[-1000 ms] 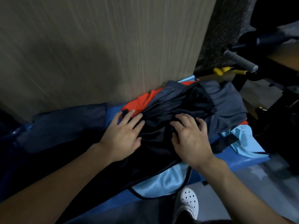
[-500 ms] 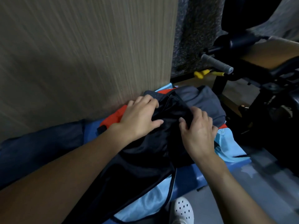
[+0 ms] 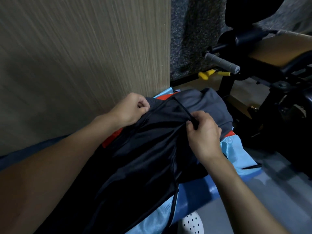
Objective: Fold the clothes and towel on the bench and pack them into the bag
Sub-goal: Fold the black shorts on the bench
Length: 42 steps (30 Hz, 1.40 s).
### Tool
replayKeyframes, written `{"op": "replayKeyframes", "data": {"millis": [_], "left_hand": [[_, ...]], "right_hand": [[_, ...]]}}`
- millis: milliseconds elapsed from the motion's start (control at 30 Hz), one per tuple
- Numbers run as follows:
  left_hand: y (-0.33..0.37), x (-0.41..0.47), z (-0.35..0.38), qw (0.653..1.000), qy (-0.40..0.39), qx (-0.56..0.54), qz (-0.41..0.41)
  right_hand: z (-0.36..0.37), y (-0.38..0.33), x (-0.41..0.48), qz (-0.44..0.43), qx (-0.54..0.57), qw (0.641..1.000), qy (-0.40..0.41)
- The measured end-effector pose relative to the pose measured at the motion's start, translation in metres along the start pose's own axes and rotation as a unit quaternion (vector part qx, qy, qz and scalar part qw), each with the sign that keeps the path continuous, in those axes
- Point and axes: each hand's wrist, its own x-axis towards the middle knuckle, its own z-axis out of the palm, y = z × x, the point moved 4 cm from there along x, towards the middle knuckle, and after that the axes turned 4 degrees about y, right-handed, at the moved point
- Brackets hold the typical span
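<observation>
A dark navy garment (image 3: 135,157) with thin piping lies across a pile of clothes on the blue bench (image 3: 199,195). My left hand (image 3: 130,108) is closed on its far edge near the wooden wall. My right hand (image 3: 204,132) pinches the same edge further right, by a dark trim strip. Under it lie a grey garment (image 3: 209,105), an orange one (image 3: 110,139) and a light blue one (image 3: 236,154). No bag is in view.
A wood-grain wall panel (image 3: 84,56) stands right behind the bench. Black gym equipment with a grey handle (image 3: 222,62) and a yellow pin (image 3: 206,75) stands to the right. A white perforated shoe (image 3: 191,223) is on the floor below.
Both hands went from lying flat on the dark garment to gripping its far edge, spread apart. The view shifted right, toward the gym equipment.
</observation>
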Motion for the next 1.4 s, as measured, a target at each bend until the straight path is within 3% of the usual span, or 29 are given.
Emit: {"op": "replayKeyframes", "data": {"millis": [100, 267, 333, 567, 733, 833, 967, 1233, 1333, 1400], "left_hand": [[0.029, 0.002, 0.002, 0.996, -0.011, -0.043, 0.073], [0.045, 0.016, 0.025, 0.971, -0.159, 0.122, 0.133], [0.042, 0.022, 0.028, 0.971, -0.179, 0.098, 0.124], [0.055, 0.033, 0.016, 0.977, -0.170, 0.007, 0.129], [0.046, 0.026, 0.013, 0.976, -0.175, -0.116, 0.065], [0.028, 0.003, 0.012, 0.984, -0.147, -0.018, 0.099], [-0.001, -0.024, 0.008, 0.965, -0.151, 0.173, 0.125], [-0.016, -0.020, -0.018, 0.957, -0.178, 0.195, 0.115], [-0.020, -0.013, -0.022, 0.960, -0.129, 0.207, 0.137], [-0.003, -0.014, -0.019, 0.969, -0.079, 0.150, 0.181]], "right_hand": [[-0.001, 0.001, 0.002, 0.010, 0.011, 1.000, -0.008], [-0.005, 0.006, 0.002, 0.026, 0.009, 1.000, -0.011], [-0.006, 0.010, 0.003, 0.022, -0.004, 0.999, -0.030], [-0.007, 0.009, 0.003, -0.033, 0.090, 0.995, -0.005], [-0.011, 0.010, 0.003, -0.012, 0.109, 0.994, 0.012], [-0.007, 0.012, 0.002, 0.015, 0.110, 0.994, 0.014], [-0.004, 0.010, 0.000, 0.023, 0.098, 0.995, 0.005], [-0.002, 0.013, -0.001, 0.022, 0.095, 0.995, -0.001], [-0.002, 0.013, -0.001, 0.014, 0.093, 0.996, 0.000], [-0.002, 0.012, 0.000, 0.013, 0.092, 0.996, -0.004]]}}
